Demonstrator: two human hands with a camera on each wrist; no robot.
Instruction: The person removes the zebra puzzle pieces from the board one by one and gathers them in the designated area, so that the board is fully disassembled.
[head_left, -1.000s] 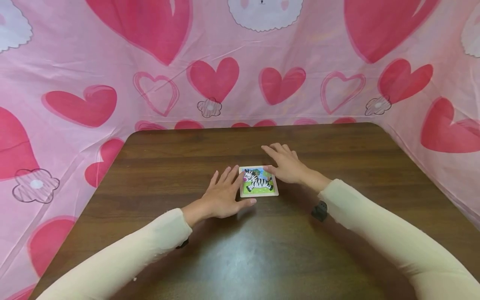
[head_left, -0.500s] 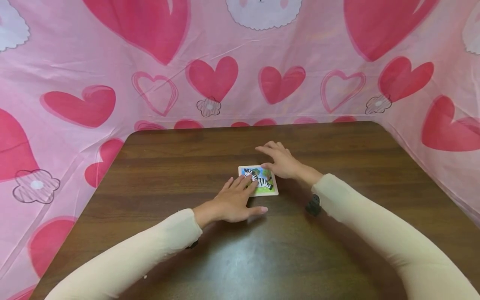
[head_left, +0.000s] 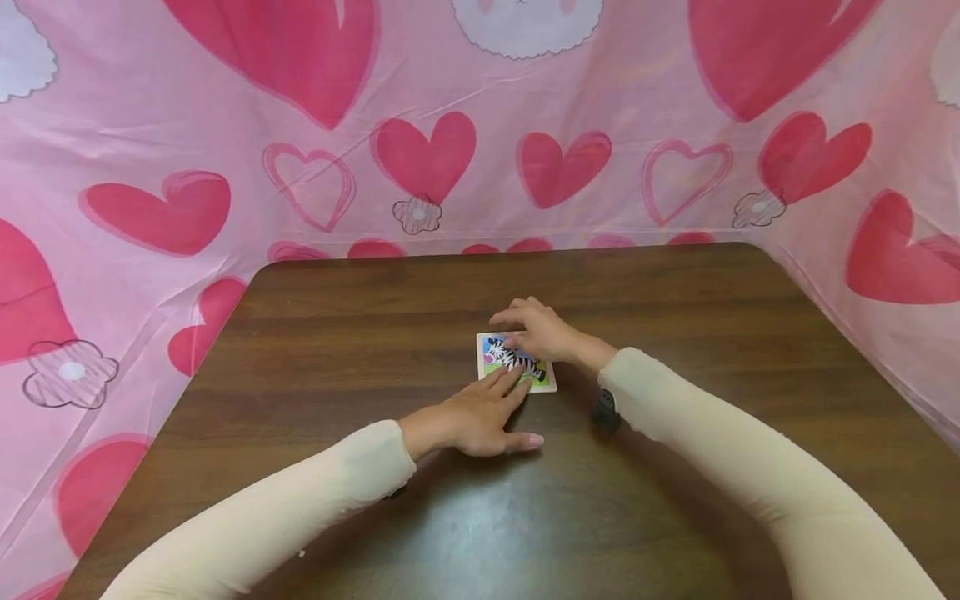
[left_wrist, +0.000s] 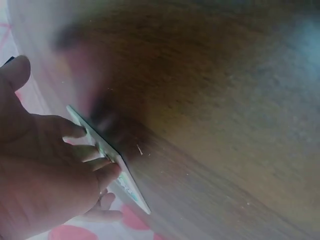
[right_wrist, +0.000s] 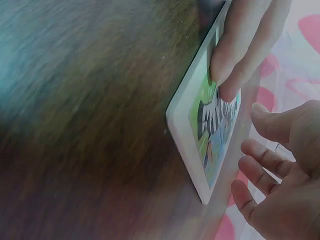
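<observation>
A small square zebra picture puzzle [head_left: 536, 367] with a pale frame lies flat on the brown table in the head view. My left hand [head_left: 478, 419] reaches over its near edge, fingers straight and fingertips on the picture, thumb stretched out to the right. In the left wrist view, those fingers rest on the thin board [left_wrist: 131, 186]. From the far right side, my right hand [head_left: 553, 335] hovers at the puzzle's upper edge, thumb over the picture and other fingers bent loosely beyond it. The right wrist view shows this hand [right_wrist: 280, 167] with nothing between its fingers.
The wood-grain table [head_left: 360, 333] spreads around the puzzle. Behind and beside it hangs a pink curtain [head_left: 495, 92] printed with red hearts. A dark device [head_left: 606, 412] is strapped under the right wrist.
My left hand has slid from the puzzle's left side to its near edge, moving right and closer to me. The right hand has shifted left over the top edge. The puzzle stays put.
</observation>
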